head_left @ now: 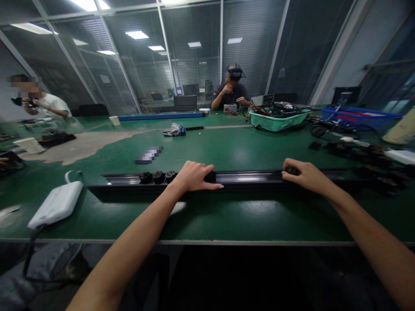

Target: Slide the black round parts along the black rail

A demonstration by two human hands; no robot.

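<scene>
A long black metal channel (pixel 249 177) lies across the green table in front of me. Several small black socket-like modules (pixel 158 176) sit in its left part. My left hand (pixel 193 176) is over the channel, thumb and fingers around a black module (pixel 211 176) seated in it; part of that module is hidden by the hand. Farther right, my right hand (pixel 304 174) pinches a small dark module (pixel 292 171) at the channel, its fingers partly covering it. Whether this module rests in the channel, I cannot tell.
Loose black modules (pixel 382 168) are heaped at the right. A white power bank (pixel 57 204) with a cable lies at the left. Beyond are a phone (pixel 149 155), a rag (pixel 175 130), a green basket (pixel 279 122) and a blue basket (pixel 359 117). Two people are across the table.
</scene>
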